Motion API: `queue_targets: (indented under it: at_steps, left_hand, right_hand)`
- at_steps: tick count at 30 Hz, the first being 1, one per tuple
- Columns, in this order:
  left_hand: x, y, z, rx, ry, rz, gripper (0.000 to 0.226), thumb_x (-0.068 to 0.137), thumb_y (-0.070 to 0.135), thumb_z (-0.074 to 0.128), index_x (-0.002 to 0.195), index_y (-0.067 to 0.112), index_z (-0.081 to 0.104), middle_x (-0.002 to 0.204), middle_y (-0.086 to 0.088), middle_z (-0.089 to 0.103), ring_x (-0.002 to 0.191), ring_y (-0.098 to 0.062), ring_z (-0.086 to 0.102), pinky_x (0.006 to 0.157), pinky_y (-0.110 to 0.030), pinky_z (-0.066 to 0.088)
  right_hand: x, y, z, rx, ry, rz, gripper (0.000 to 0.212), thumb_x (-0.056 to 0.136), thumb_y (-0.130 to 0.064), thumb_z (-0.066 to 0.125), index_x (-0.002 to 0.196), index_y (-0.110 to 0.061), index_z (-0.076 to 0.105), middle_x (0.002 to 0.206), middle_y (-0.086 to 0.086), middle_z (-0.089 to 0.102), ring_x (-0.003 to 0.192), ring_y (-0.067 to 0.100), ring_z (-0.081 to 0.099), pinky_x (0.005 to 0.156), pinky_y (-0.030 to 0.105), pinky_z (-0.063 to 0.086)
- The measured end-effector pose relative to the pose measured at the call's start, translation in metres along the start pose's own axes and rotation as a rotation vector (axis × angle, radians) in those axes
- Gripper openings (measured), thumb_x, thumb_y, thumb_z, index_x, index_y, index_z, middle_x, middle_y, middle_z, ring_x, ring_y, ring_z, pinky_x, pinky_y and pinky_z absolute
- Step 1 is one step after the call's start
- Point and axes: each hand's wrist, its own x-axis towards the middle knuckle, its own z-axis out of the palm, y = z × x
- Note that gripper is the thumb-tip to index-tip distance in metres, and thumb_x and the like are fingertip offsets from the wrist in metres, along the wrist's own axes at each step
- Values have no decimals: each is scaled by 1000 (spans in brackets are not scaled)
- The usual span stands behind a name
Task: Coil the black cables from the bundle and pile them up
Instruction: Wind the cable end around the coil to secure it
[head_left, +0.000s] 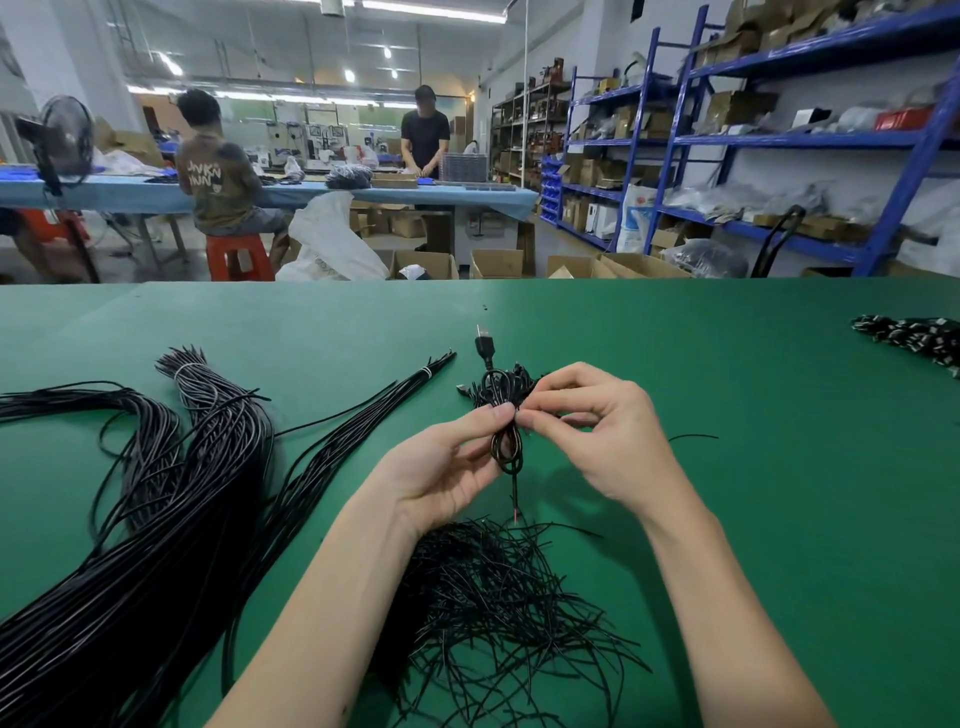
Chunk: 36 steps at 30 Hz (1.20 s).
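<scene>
While both hands pinch it, coiled black cable (506, 447) upright, left hand (447, 462), right hand (597, 436), cable bundle (156, 519) leftward.

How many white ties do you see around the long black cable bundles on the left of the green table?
2. One white tie wraps the upright bundle end at far left; another white tie binds the thinner bundle nearer the hands. More may be hidden under the cables.

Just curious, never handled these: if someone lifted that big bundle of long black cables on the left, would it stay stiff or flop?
Probably flop: the long cable bundle already curves and sags across the green table. Its white tie binds only one end, so loose strands would likely splay.
</scene>
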Motion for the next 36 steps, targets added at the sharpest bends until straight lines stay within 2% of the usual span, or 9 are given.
queue_targets:
  at_steps: [3, 6, 18, 21, 25, 28, 30, 33, 36]
  left_hand:
    - [2, 2, -1, 134, 3, 93, 55, 61, 8, 81, 114, 4, 68, 96, -7, 76, 80, -11, 70, 81, -23, 60]
    - [-1, 5, -2, 347, -70, 240, 38, 62, 16, 84, 99, 9, 78, 103, -7, 76, 95, -15, 67, 95, -25, 54]
    - [-8, 0, 6, 891, -54, 770, 14, 79, 3, 81, 90, 11, 78, 87, -5, 78, 80, -13, 71, 80, -29, 58]
    - [-5, -1, 3, 1179, -96, 1047, 15, 80, 1, 81, 94, 8, 79, 87, -3, 75, 81, -14, 71, 80, -35, 59]
    - [2, -4, -7, 1590, -137, 1376, 16, 85, 10, 79, 101, 12, 80, 96, 2, 73, 87, -15, 65, 81, -26, 53]
    - [9, -9, -11, 1564, 141, 1236, 12, 84, 16, 78, 94, 23, 80, 95, 13, 71, 88, -8, 61, 80, -21, 47]
    - [10, -4, -12, 1327, 282, 868, 6, 88, 25, 74, 85, 29, 77, 88, 16, 72, 75, -2, 61, 72, -20, 45]
    - [7, 1, -13, 828, 134, 247, 27, 93, 45, 66, 94, 21, 79, 91, 8, 75, 67, -5, 59, 68, -22, 47]
    - [8, -1, -14, 683, 27, 186, 37, 83, 34, 75, 111, 9, 74, 95, -5, 63, 61, -6, 48, 59, -16, 41]
  right_hand:
    - [1, -2, -2, -36, 3, 45, 7, 82, -11, 84, 83, -18, 83, 89, -8, 73, 84, 12, 70, 73, 35, 59]
    - [2, -4, -3, 38, -33, 128, 4, 83, -8, 82, 84, -12, 82, 88, -3, 75, 78, 10, 70, 70, 31, 59]
    - [-1, 2, -7, 654, -73, 591, 8, 69, -6, 77, 71, -11, 83, 79, 4, 77, 69, 5, 69, 64, 15, 56]
    - [-5, 7, -9, 701, -112, 688, 29, 79, 10, 65, 66, -10, 82, 74, 4, 76, 61, 3, 68, 59, 13, 54]
    - [-10, 9, -12, 586, -140, 750, 16, 79, -2, 72, 76, -12, 83, 72, 2, 74, 62, 7, 61, 59, 16, 52]
    - [-6, 12, -15, 117, 20, 519, 9, 85, -17, 81, 77, -22, 82, 76, 2, 77, 70, 15, 63, 67, 27, 55]
    - [-4, 13, -12, -30, 138, 323, 11, 84, -22, 82, 76, -28, 79, 76, -7, 76, 67, 11, 63, 70, 29, 55]
    - [-9, 14, -2, -65, 113, 178, 14, 86, -23, 81, 77, -33, 75, 85, -19, 74, 73, 4, 65, 64, 14, 47]
    - [-11, 16, 5, -41, 80, 167, 16, 86, -24, 81, 76, -36, 75, 87, -19, 74, 77, 5, 64, 60, 14, 46]
